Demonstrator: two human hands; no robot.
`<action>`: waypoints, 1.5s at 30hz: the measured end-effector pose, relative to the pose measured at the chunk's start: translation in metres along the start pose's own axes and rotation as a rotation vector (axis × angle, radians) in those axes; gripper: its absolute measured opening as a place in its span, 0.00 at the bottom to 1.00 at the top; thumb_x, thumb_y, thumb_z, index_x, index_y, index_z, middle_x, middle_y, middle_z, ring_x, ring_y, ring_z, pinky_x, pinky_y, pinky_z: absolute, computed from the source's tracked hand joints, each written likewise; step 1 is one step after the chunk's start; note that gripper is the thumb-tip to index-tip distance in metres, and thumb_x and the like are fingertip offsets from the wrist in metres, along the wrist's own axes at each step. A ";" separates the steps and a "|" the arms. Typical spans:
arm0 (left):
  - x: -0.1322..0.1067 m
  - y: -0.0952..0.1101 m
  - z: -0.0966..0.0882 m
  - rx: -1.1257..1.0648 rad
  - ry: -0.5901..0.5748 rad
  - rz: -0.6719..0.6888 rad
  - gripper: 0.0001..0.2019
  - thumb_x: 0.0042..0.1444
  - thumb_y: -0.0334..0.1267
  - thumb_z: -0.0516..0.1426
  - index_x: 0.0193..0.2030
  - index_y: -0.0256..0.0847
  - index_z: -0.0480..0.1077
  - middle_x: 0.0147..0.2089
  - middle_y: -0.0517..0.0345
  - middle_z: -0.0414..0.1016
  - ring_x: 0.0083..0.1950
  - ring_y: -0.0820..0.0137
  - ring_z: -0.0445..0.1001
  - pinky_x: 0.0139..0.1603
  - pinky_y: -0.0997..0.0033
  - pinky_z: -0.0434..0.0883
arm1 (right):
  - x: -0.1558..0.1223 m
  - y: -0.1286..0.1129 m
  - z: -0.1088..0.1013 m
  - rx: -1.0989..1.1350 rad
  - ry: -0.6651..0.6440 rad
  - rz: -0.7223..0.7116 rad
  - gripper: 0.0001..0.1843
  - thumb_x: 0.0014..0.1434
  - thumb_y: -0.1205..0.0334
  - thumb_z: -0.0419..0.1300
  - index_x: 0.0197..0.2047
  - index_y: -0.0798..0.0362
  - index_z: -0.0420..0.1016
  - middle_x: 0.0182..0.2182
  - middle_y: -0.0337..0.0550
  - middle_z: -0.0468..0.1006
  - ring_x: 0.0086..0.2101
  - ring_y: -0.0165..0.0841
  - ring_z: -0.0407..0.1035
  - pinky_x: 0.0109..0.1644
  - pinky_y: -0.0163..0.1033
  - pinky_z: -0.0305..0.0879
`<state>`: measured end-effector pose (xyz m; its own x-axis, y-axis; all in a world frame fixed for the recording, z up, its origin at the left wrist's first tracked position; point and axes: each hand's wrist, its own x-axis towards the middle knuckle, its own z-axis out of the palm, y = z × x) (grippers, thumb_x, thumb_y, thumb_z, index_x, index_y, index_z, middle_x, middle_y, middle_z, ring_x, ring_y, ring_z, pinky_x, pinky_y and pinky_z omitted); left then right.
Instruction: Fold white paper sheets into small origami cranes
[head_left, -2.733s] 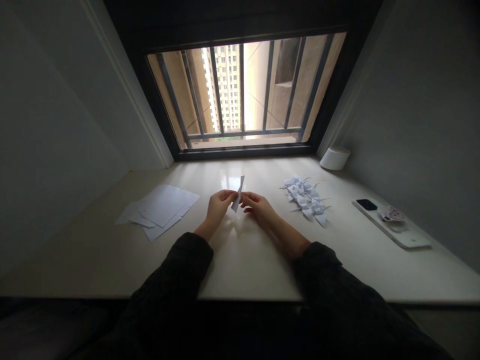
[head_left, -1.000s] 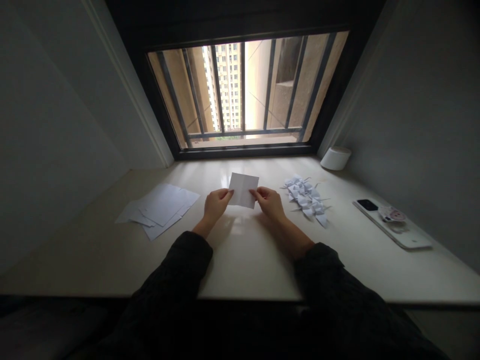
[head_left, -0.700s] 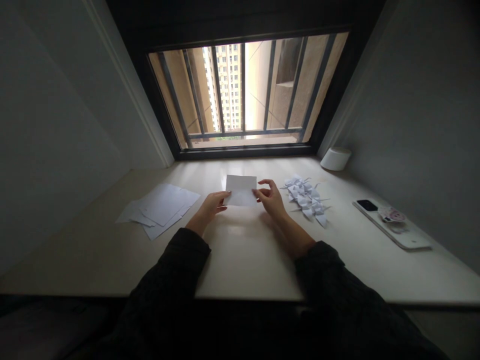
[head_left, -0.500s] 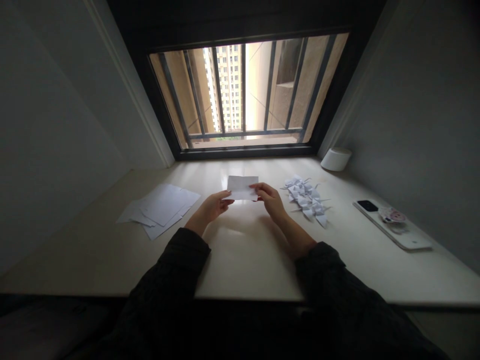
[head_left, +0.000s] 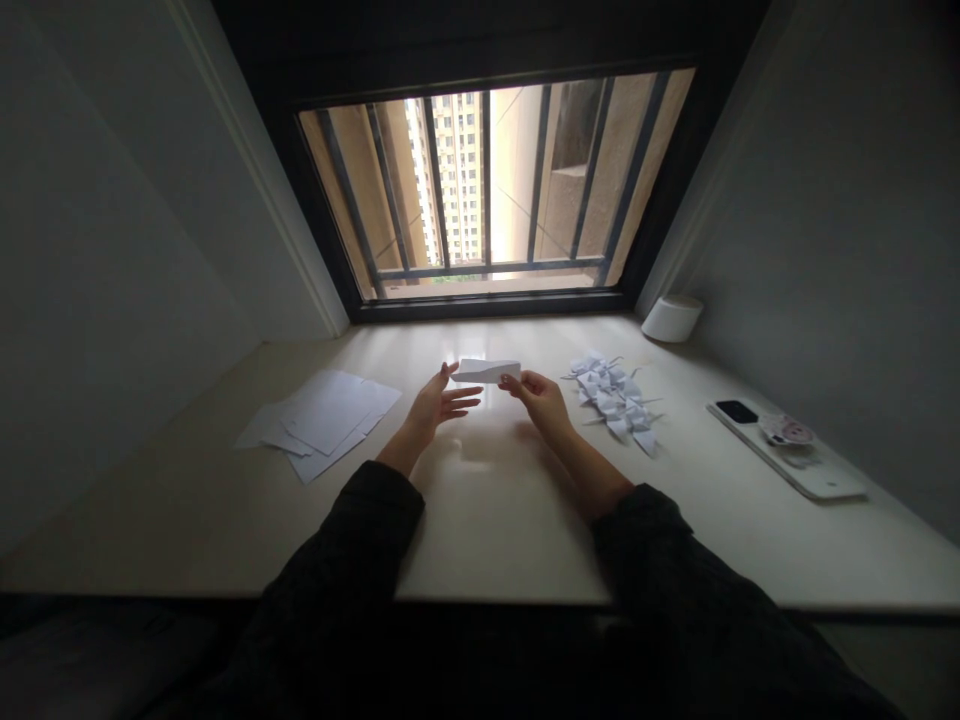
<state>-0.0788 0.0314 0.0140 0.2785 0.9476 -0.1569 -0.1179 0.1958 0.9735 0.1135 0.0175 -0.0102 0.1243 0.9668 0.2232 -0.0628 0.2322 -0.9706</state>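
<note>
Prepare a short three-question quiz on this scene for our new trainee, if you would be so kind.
1. Which hand holds the folded white paper strip, the left hand or the right hand?
2. True or false: the stack of loose white paper sheets lies on the person's left on the cream tabletop.
3. What lies between the strip and the white smartphone?
A) a pile of folded white paper shapes
B) a red mug
C) a pair of scissors

Key: 1. right hand; 2. true; 3. A

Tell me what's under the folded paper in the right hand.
Under the folded paper, pinched by the right hand, the glossy desk shows, with the left hand's fingers just below and beside its near end. The inside of the fold is hidden.
</note>
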 end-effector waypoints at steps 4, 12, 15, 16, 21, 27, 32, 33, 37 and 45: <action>0.001 -0.001 0.006 0.072 0.100 0.258 0.30 0.48 0.61 0.57 0.54 0.45 0.67 0.45 0.47 0.78 0.44 0.60 0.78 0.43 0.64 0.70 | 0.002 0.001 0.000 0.078 0.025 0.064 0.21 0.45 0.42 0.65 0.29 0.53 0.76 0.29 0.44 0.79 0.39 0.40 0.75 0.41 0.39 0.67; 0.001 -0.012 0.014 0.035 0.304 0.405 0.17 0.42 0.48 0.66 0.31 0.37 0.74 0.32 0.54 0.78 0.37 0.67 0.76 0.42 0.68 0.69 | -0.005 -0.004 0.011 0.195 0.032 0.095 0.19 0.42 0.45 0.68 0.26 0.53 0.76 0.27 0.43 0.80 0.38 0.40 0.76 0.41 0.39 0.68; 0.000 -0.014 0.019 -0.060 0.383 0.409 0.16 0.40 0.46 0.67 0.32 0.37 0.73 0.33 0.55 0.78 0.36 0.69 0.75 0.41 0.68 0.69 | -0.008 -0.003 0.017 0.229 0.127 0.108 0.18 0.41 0.47 0.69 0.28 0.53 0.77 0.26 0.43 0.80 0.36 0.38 0.76 0.40 0.40 0.69; 0.000 -0.015 0.021 -0.101 0.396 0.401 0.16 0.40 0.45 0.67 0.33 0.37 0.73 0.33 0.55 0.78 0.36 0.70 0.75 0.42 0.68 0.69 | -0.009 -0.002 0.018 0.239 0.156 0.115 0.18 0.40 0.48 0.70 0.28 0.54 0.77 0.26 0.43 0.80 0.35 0.38 0.76 0.40 0.40 0.69; -0.002 -0.016 0.030 -0.301 0.417 0.315 0.18 0.36 0.41 0.69 0.33 0.36 0.72 0.34 0.56 0.77 0.35 0.73 0.75 0.45 0.68 0.70 | -0.008 0.003 0.021 0.352 0.232 0.141 0.16 0.38 0.51 0.72 0.26 0.54 0.77 0.24 0.41 0.79 0.31 0.33 0.74 0.41 0.39 0.70; -0.005 -0.016 0.031 -0.219 0.391 0.322 0.28 0.37 0.41 0.69 0.46 0.40 0.68 0.34 0.56 0.77 0.34 0.69 0.77 0.40 0.67 0.71 | -0.007 -0.001 0.020 0.376 0.295 0.101 0.17 0.38 0.53 0.72 0.27 0.55 0.76 0.22 0.39 0.78 0.27 0.31 0.73 0.37 0.38 0.70; -0.006 -0.017 0.032 -0.094 0.342 0.303 0.23 0.41 0.46 0.66 0.43 0.38 0.74 0.39 0.51 0.78 0.38 0.66 0.77 0.36 0.71 0.70 | -0.008 -0.004 0.020 0.368 0.335 0.076 0.23 0.37 0.55 0.73 0.37 0.54 0.76 0.21 0.36 0.78 0.24 0.30 0.72 0.35 0.38 0.70; -0.006 -0.017 0.032 -0.068 0.343 0.304 0.21 0.41 0.47 0.66 0.40 0.37 0.75 0.39 0.50 0.78 0.39 0.66 0.77 0.35 0.72 0.70 | -0.008 -0.003 0.020 0.374 0.331 0.092 0.25 0.37 0.55 0.73 0.39 0.54 0.76 0.22 0.37 0.78 0.24 0.30 0.72 0.35 0.38 0.70; -0.009 -0.016 0.032 -0.028 0.388 0.297 0.19 0.43 0.50 0.64 0.36 0.37 0.77 0.37 0.50 0.79 0.39 0.64 0.77 0.32 0.72 0.69 | -0.007 0.000 0.020 0.382 0.305 0.148 0.20 0.37 0.53 0.72 0.34 0.56 0.80 0.25 0.40 0.79 0.26 0.29 0.72 0.35 0.37 0.70; -0.009 -0.015 0.031 -0.053 0.438 0.258 0.20 0.40 0.49 0.66 0.35 0.35 0.77 0.36 0.48 0.79 0.38 0.64 0.78 0.33 0.71 0.69 | -0.008 0.000 0.019 0.353 0.290 0.185 0.19 0.38 0.51 0.71 0.31 0.55 0.81 0.27 0.43 0.80 0.29 0.32 0.73 0.35 0.37 0.70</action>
<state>-0.0504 0.0124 0.0061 -0.1901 0.9815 0.0212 -0.1819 -0.0564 0.9817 0.0939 0.0119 -0.0100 0.3468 0.9373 -0.0329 -0.4357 0.1299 -0.8907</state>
